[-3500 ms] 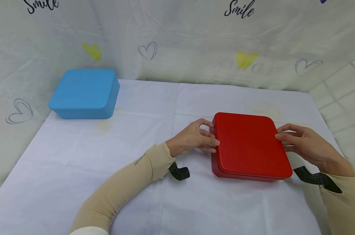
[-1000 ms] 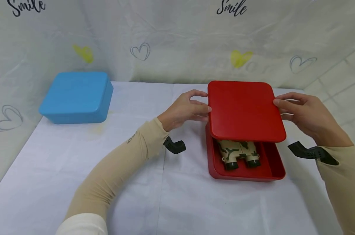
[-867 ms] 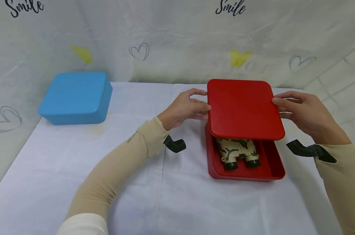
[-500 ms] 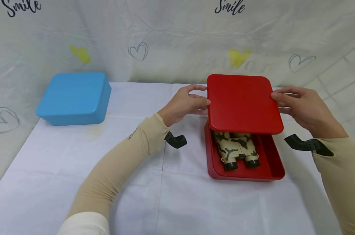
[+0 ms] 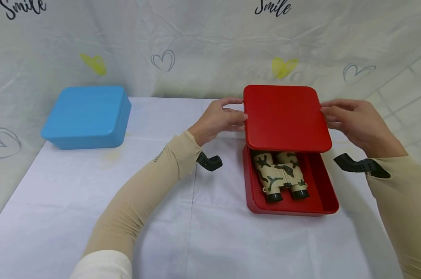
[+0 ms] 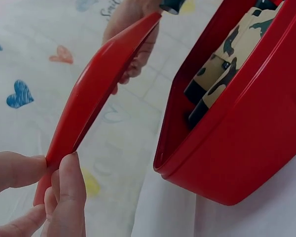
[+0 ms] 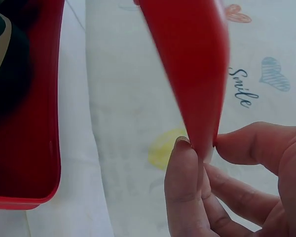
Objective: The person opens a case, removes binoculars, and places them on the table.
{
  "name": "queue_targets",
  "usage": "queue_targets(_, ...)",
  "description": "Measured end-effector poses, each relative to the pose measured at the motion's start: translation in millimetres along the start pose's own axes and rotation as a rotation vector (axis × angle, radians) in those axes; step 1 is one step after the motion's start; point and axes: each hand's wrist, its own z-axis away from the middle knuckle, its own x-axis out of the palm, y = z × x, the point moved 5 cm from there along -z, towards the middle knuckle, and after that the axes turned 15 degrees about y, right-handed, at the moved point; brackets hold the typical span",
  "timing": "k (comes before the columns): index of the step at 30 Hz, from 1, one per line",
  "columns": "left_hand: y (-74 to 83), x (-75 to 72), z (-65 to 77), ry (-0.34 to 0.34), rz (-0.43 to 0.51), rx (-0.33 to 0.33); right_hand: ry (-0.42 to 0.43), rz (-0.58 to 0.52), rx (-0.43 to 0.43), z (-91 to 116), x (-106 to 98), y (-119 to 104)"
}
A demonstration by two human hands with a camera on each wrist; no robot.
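Note:
Between both hands a red lid (image 5: 287, 118) is held above the far part of a red box (image 5: 294, 212). My left hand (image 5: 219, 119) pinches the lid's left edge between thumb and fingers, as the left wrist view also shows with the lid (image 6: 96, 81) clear of the box wall (image 6: 246, 143). On the opposite edge, my right hand (image 5: 356, 122) pinches the lid (image 7: 197, 64) the same way. Inside the box lie camouflage-patterned binoculars (image 5: 281, 176) with black eyepieces toward the front; their far end is hidden under the lid.
A closed blue box (image 5: 88, 116) stands at the back left of the white-covered table (image 5: 154, 240). Behind the table hangs a pale sheet (image 5: 203, 46) printed with hearts and words. Each wrist carries a black camera mount (image 5: 210, 162).
Both hands have lifted the red lid off the box and shifted it toward the back. More of the binoculars has come into sight. The red box and blue box stay in place.

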Motion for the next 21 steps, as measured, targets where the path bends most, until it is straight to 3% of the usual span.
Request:
queue_targets(8,2.8,-0.4,-4.5,0.012,0.0,0.001,0.012,-0.002,-0.039,-4.9,1.0,-3.6)
queue_targets(17,5.2,-2.2,-10.8,0.03,-0.026,-0.003,0.015,-0.12,-0.032,-14.1,2.5,-8.0)
queue_targets(21,8.0,-3.4,-13.1,0.043,-0.033,0.0,0.019,-0.113,-0.025,-18.2,2.2,-11.6)
